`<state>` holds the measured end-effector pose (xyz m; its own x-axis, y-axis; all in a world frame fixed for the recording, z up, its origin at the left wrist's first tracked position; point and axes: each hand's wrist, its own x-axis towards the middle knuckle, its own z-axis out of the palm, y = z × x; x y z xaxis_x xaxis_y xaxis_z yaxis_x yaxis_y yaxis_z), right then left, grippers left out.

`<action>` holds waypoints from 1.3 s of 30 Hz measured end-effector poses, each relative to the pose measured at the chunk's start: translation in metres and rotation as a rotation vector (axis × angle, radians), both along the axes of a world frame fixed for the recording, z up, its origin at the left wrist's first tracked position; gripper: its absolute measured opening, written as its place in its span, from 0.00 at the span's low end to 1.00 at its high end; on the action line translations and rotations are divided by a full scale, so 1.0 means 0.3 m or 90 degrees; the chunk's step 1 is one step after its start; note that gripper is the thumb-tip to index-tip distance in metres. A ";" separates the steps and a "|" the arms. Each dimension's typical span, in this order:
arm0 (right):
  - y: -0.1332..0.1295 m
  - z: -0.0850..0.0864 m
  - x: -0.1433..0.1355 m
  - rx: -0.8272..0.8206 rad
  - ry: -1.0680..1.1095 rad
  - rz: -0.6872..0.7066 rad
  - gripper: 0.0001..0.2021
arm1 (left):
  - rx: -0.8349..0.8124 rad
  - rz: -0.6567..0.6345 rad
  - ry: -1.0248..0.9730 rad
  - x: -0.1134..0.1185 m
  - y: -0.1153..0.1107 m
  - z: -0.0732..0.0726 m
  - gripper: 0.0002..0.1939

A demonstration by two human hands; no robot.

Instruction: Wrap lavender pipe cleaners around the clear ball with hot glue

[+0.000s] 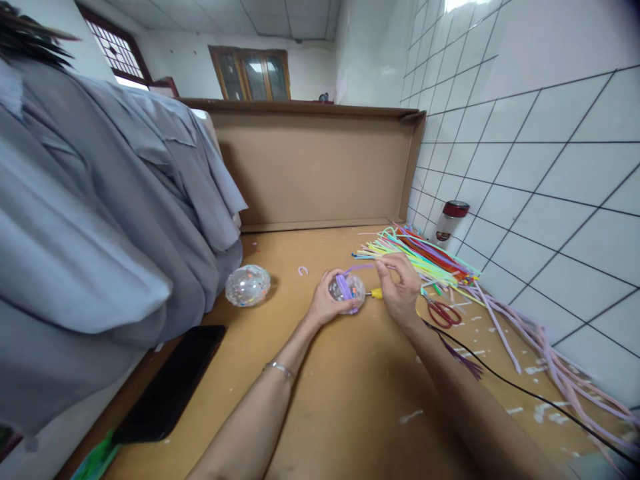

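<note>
My left hand is closed around a clear round ball above the table. Several wraps of a fuzzy purple pipe cleaner cross the ball's left side. From the ball, the strand runs right to my right hand, whose thumb and fingers pinch its end. Just below the right fingers lies a yellow tool with a metal tip, partly hidden by the hand, its tip pointing toward the ball. Another clear ball with coloured specks inside rests apart, to the left.
Colourful pipe cleaners lie in a heap at the back right, with red-handled scissors nearer. A black cable crosses the right side. A red-lidded bottle stands by the tiled wall. Left are a black slab-like device and grey cloth.
</note>
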<state>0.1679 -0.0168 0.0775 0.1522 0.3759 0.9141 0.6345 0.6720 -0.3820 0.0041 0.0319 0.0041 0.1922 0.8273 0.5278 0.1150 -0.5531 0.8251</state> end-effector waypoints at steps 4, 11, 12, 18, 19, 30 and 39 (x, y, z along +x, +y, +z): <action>0.015 -0.029 0.092 -0.103 0.019 -0.134 0.13 | -0.101 0.002 -0.112 -0.026 0.035 -0.028 0.34; -0.012 -0.151 0.177 -0.647 -0.407 -0.464 0.27 | -0.125 0.012 -0.174 -0.028 0.057 -0.040 0.36; -0.016 -0.158 0.172 -0.684 -0.420 -0.461 0.29 | -0.126 0.013 -0.171 -0.026 0.055 -0.038 0.36; 0.001 -0.171 0.174 -0.799 -0.369 -0.448 0.25 | -0.142 0.002 -0.155 -0.025 0.044 -0.029 0.36; 0.006 -0.171 0.180 -0.818 -0.351 -0.439 0.24 | -0.150 0.002 -0.154 -0.028 0.043 -0.030 0.37; 0.005 -0.165 0.181 -0.518 -0.121 -0.431 0.22 | -0.212 -0.117 -0.151 -0.034 0.037 -0.042 0.43; 0.142 -0.147 0.156 -0.341 -0.188 -0.351 0.16 | -0.201 -0.104 -0.158 -0.018 0.036 -0.033 0.43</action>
<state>0.2148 0.0259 0.0333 0.2239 0.7143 0.6631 0.9446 0.0085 -0.3282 -0.0013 0.0427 -0.0058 0.2331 0.9250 0.3002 -0.1760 -0.2634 0.9485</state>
